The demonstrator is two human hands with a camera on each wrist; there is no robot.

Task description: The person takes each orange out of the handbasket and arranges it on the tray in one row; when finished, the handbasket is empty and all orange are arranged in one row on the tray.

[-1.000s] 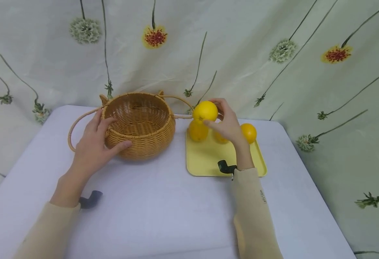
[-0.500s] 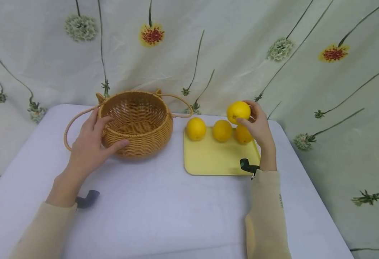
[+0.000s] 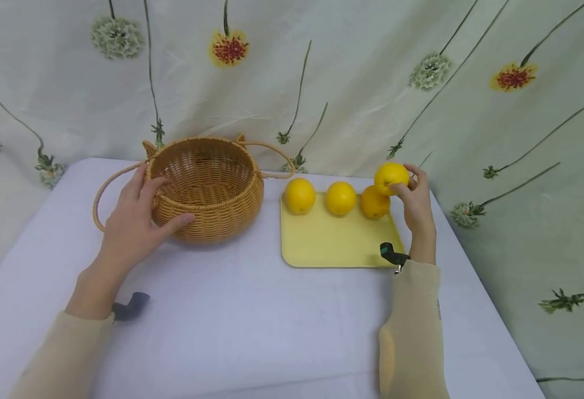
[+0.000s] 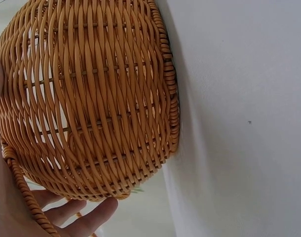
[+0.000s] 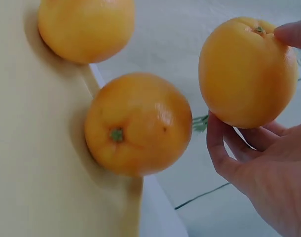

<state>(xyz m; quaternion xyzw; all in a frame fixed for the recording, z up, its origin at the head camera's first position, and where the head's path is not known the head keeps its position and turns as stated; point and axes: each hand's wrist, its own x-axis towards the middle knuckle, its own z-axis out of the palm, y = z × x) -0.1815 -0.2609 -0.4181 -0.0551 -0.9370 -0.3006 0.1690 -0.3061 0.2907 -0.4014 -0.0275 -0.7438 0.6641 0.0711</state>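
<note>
My right hand (image 3: pixel 418 202) pinches an orange (image 3: pixel 390 178) between thumb and fingers, up above the right back corner of the yellow tray (image 3: pixel 332 244). In the right wrist view, the held orange (image 5: pixel 246 71) shows its green stem dimple, beside another orange (image 5: pixel 138 126) on the tray. Three oranges stand in a row along the tray's back edge: left (image 3: pixel 299 195), middle (image 3: pixel 341 198) and right (image 3: pixel 374 203), the last partly overlapped by the held one. On the left, my left hand (image 3: pixel 132 221) holds the side of a round wicker basket (image 3: pixel 217 224), thumb across its front and fingers around its left side.
The basket's two loop handles fold outward, the right handle (image 3: pixel 277 176) reaching close to the tray. A white cloth (image 3: pixel 252 327) covers the table. Behind it hangs a flowered curtain (image 3: pixel 272 83). A dark wrist camera mount (image 3: pixel 392 255) sits at my right cuff.
The right hand has carried its orange rightward, from over the left orange to the tray's right back corner, lowering slightly at the end. The left hand has kept its hold on the basket.
</note>
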